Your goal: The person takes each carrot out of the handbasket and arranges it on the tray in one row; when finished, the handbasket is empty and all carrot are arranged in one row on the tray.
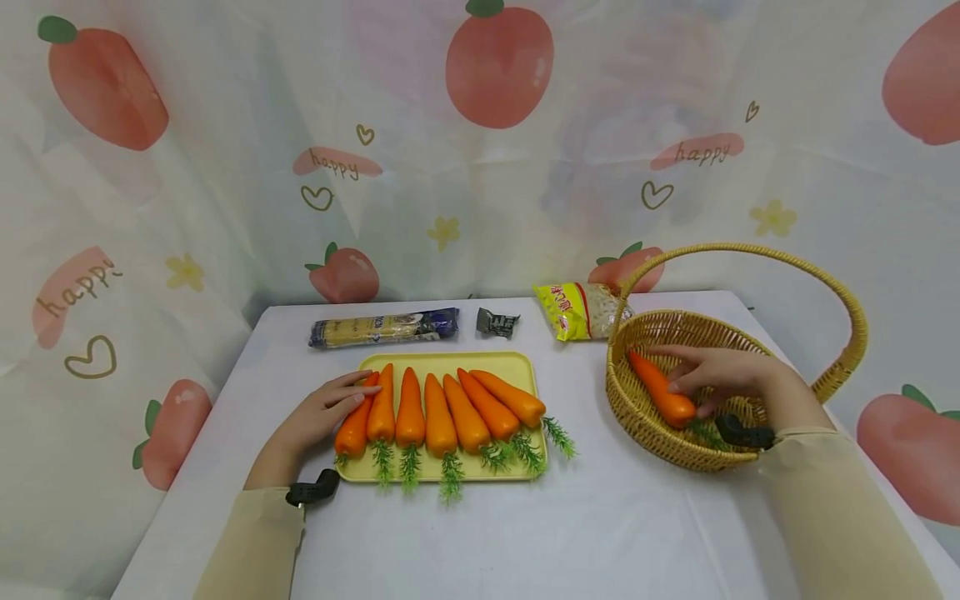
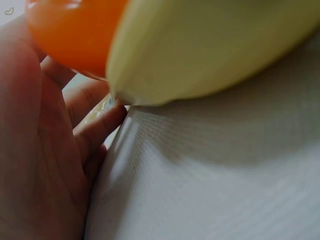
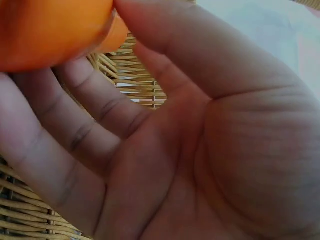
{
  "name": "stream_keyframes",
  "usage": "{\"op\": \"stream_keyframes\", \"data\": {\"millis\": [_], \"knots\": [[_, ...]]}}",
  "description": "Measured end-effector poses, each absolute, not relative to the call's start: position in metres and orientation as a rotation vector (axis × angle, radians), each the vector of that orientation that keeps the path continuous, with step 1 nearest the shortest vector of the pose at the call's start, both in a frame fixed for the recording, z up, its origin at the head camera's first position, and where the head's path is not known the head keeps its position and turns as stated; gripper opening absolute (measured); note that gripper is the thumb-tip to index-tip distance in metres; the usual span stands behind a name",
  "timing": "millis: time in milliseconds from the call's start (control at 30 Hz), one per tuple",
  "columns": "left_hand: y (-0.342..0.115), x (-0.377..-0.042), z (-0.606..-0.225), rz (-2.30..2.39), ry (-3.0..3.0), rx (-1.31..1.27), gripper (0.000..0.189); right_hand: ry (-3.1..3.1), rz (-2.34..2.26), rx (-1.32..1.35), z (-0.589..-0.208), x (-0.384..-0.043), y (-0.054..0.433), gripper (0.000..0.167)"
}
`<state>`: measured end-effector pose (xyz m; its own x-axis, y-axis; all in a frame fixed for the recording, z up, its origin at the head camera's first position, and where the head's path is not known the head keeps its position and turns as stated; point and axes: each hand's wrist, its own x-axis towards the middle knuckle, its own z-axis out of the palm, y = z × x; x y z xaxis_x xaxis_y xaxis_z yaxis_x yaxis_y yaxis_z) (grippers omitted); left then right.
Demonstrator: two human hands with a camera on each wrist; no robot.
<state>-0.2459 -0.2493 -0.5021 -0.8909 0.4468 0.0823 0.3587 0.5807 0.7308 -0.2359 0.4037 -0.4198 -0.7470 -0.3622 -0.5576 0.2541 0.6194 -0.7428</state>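
My right hand [image 1: 723,372] is inside the wicker basket [image 1: 626,417], pinching an orange carrot [image 1: 660,392] between thumb and fingers. In the right wrist view the thumb and fingertips meet that carrot [image 3: 50,35], and a smaller orange surface shows just behind it. My left hand [image 1: 322,412] rests at the left edge of the pale yellow tray [image 1: 450,360], its fairly straight fingers touching the leftmost carrot [image 1: 356,429]. Several carrots with green tops lie side by side on the tray. In the left wrist view the fingers [image 2: 95,125] reach beneath the carrot and tray edge.
Behind the tray lie a long pack of noodles [image 1: 384,327], a small dark packet [image 1: 497,322] and a yellow-and-clear bag [image 1: 573,310]. The basket's tall handle [image 1: 750,248] arches over its right side. A patterned cloth hangs behind the white table [image 1: 510,542].
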Motion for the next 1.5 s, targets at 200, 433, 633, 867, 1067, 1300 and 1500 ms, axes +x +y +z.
{"op": "stream_keyframes", "data": {"millis": [200, 433, 633, 867, 1067, 1300, 1500], "knots": [[-0.249, -0.246, -0.502, 1.2, 2.693, 0.682, 0.035, 2.012, -1.154, -0.159, -0.421, -0.236, 0.401, 0.067], [-0.249, -0.248, -0.502, 1.174, 2.703, 0.679, 0.035, 1.946, -1.132, -0.236, -0.419, -0.236, 0.4, 0.055], [-0.249, -0.246, -0.5, 1.175, 2.695, 0.683, 0.035, 1.915, -1.111, -0.278, -0.416, -0.235, 0.397, 0.055], [-0.249, -0.247, -0.5, 1.169, 2.701, 0.692, 0.035, 1.87, -1.097, -0.371, -0.417, -0.236, 0.398, 0.052], [-0.248, -0.246, -0.5, 1.186, 2.699, 0.681, 0.035, 1.919, -1.127, -0.41, -0.418, -0.236, 0.402, 0.046], [-0.248, -0.246, -0.501, 1.193, 2.699, 0.665, 0.035, 2.009, -1.175, -0.361, -0.419, -0.235, 0.405, 0.039], [-0.249, -0.247, -0.5, 1.182, 2.708, 0.657, 0.035, 2.052, -1.22, -0.349, -0.419, -0.238, 0.407, 0.036]]}}
